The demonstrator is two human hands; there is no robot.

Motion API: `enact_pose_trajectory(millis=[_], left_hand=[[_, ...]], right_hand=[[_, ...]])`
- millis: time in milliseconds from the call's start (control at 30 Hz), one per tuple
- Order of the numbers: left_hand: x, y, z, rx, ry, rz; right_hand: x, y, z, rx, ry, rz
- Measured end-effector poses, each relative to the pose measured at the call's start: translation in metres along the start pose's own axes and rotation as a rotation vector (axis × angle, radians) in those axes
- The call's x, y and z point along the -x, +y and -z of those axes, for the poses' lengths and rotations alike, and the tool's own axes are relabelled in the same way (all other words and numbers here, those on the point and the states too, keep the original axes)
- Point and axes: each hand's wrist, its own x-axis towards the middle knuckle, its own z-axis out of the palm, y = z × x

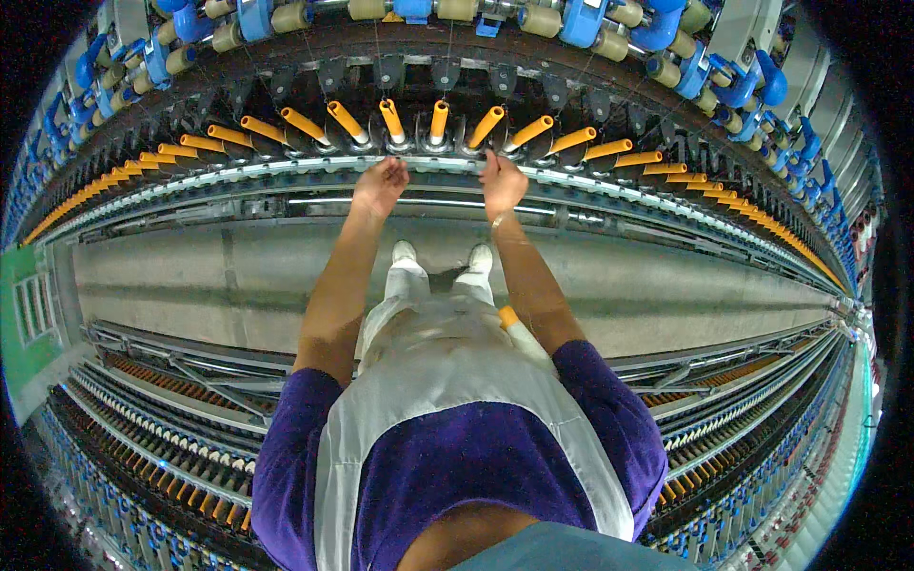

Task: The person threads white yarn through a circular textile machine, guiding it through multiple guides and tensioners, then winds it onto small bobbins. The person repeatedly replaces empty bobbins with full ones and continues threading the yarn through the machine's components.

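A row of orange bobbin tubes (439, 121) stands on the spindles of a spinning frame in front of me. My left hand (383, 187) is at the pale rail (433, 165), below one orange tube (391, 121), its fingers curled together. Just under another orange tube (486, 126), my right hand (504, 184) reaches up with thumb and fingertips pressed together. Whether either hand pinches a thread is too small to tell. A bobbin with an orange end and white yarn (523, 336) sticks out at the right side of my pale apron (447, 354).
Blue-and-tan roller units (583, 21) run along the top of the frame. Behind me stands another machine row (181, 438) with orange tubes. The grey floor aisle (190, 271) lies between them, and a green panel (33, 314) is at the far left.
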Motion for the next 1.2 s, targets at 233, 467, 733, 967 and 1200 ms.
enact_pose_trajectory(millis=[233, 467, 733, 967, 1200], left_hand=[[0.074, -0.065, -0.160, -0.576, 0.158, -0.355], [0.021, -0.053, -0.195, -1.339, -0.009, -0.786], [-0.039, -0.115, -0.104, -1.201, 0.114, -0.693], [-0.049, -0.128, -0.060, -1.126, -0.159, -0.533], [-0.044, -0.126, -0.058, -1.380, -0.125, -0.442]], right_hand=[[0.012, -0.012, 0.104, -0.357, -0.401, -0.148], [0.000, -0.004, 0.095, -0.184, -0.145, 0.388], [-0.005, -0.078, 0.176, -0.404, -0.062, 0.393], [0.038, -0.062, 0.191, -0.357, 0.025, 0.454], [0.049, -0.050, 0.168, -0.243, -0.153, 0.411]])
